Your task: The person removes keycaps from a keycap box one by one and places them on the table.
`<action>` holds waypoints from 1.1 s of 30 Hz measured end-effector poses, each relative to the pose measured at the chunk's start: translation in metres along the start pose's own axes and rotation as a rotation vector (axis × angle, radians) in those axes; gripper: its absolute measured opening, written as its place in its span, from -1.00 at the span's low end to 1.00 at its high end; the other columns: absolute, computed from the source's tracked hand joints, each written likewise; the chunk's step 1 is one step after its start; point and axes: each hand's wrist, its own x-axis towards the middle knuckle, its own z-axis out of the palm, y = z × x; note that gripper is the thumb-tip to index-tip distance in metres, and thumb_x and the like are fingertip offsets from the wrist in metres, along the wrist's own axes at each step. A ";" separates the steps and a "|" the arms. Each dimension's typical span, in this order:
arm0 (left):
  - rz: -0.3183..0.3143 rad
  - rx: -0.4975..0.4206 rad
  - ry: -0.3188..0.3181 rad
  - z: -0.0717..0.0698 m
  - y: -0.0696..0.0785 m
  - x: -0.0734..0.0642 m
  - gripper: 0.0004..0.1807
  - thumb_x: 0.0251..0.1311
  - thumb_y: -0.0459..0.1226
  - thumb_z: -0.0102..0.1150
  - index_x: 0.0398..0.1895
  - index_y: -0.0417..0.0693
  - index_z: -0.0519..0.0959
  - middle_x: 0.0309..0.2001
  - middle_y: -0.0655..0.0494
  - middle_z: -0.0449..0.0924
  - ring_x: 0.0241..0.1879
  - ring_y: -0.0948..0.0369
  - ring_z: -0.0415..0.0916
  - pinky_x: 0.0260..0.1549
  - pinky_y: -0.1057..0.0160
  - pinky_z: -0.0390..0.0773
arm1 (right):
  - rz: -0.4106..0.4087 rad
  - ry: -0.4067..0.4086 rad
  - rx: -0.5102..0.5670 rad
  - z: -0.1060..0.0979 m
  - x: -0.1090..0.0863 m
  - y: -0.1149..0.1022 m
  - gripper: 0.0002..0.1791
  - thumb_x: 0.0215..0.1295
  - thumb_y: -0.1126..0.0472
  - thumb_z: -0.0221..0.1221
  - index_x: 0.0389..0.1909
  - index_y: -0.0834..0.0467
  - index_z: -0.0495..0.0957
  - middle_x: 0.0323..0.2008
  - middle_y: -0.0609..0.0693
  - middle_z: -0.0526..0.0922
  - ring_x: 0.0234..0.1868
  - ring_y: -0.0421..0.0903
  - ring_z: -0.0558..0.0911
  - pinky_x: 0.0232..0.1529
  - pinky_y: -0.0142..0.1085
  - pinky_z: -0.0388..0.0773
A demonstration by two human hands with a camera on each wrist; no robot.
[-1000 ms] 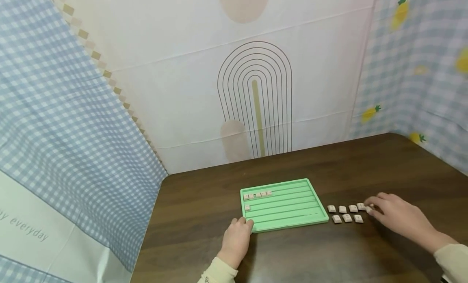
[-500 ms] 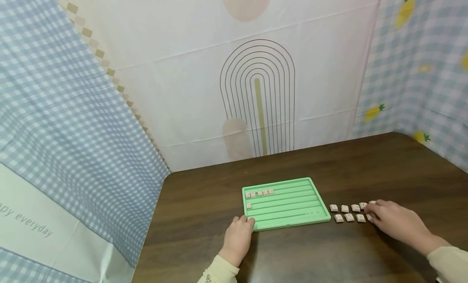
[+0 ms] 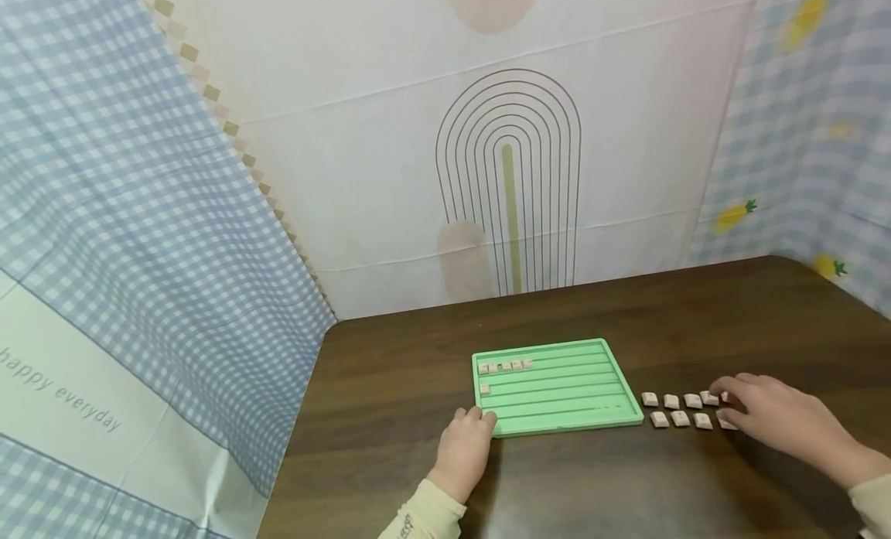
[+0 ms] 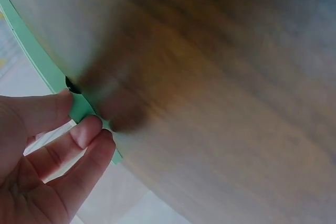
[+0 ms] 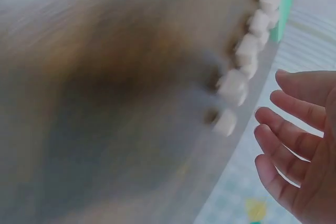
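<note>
At the near left corner of a green ridged tray (image 3: 557, 412), my left hand (image 3: 462, 452) pinches the rim between thumb and fingers; the left wrist view shows this grip on the tray's edge (image 4: 39, 53). Inside the tray, several small whitish keycaps (image 3: 517, 365) line the top row, and a single keycap (image 3: 485, 389) sits lower at the left. To the right of the tray, two rows of loose keycaps (image 3: 671, 401) lie on the table. My right hand (image 3: 793, 415) hovers over their right end with fingers apart and relaxed, partly hiding the last keycaps (image 3: 726, 421).
The dark wooden table (image 3: 390, 384) extends around the tray. Behind it hangs a pale cloth (image 3: 362, 175) with arch prints. Blue checked cloths (image 3: 174, 237) drape at the left and right sides.
My right hand has set a keycap down at the right end of the near row and loosened its fingers. The left hand keeps its grip. The head view has shifted slightly.
</note>
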 end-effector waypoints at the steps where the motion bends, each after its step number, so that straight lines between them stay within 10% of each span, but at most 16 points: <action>1: -0.002 0.001 -0.003 0.001 0.000 0.000 -0.86 -0.03 -0.41 0.25 -0.43 0.03 0.57 -0.48 0.12 0.56 -0.50 0.19 0.42 -0.61 0.36 0.52 | -0.012 0.010 0.014 -0.002 0.002 -0.005 -0.73 0.07 0.10 0.26 -0.20 0.10 0.57 -0.33 -0.06 0.58 -0.39 -0.10 0.55 -0.53 -0.20 0.46; 8: -0.028 -0.003 -0.049 -0.002 0.000 0.001 -0.85 -0.01 -0.40 0.22 -0.38 0.03 0.57 -0.43 0.12 0.57 -0.47 0.19 0.43 -0.59 0.34 0.53 | -0.188 0.107 0.101 -0.001 0.040 -0.066 -0.76 0.10 0.13 0.24 -0.17 0.06 0.58 -0.19 0.00 0.58 -0.22 0.01 0.58 -0.40 -0.14 0.53; 20: -0.079 0.001 -0.186 -0.012 0.006 0.004 -0.80 0.03 -0.21 0.28 -0.27 0.01 0.53 -0.38 0.03 0.54 -0.40 0.16 0.47 -0.59 0.32 0.53 | -0.378 0.020 0.251 0.040 0.116 -0.178 -0.76 0.17 0.18 0.19 -0.14 0.12 0.59 -0.14 0.00 0.61 -0.07 0.01 0.58 -0.07 -0.07 0.53; 33: -0.036 0.073 -0.164 -0.008 0.002 0.010 -0.73 -0.04 0.01 0.27 -0.34 0.12 0.53 -0.47 0.09 0.59 -0.48 0.19 0.49 -0.59 0.32 0.52 | -0.319 0.034 0.268 0.065 0.140 -0.234 -0.85 0.15 0.15 0.22 -0.26 0.06 0.57 -0.27 -0.07 0.59 -0.14 -0.03 0.56 -0.13 -0.09 0.50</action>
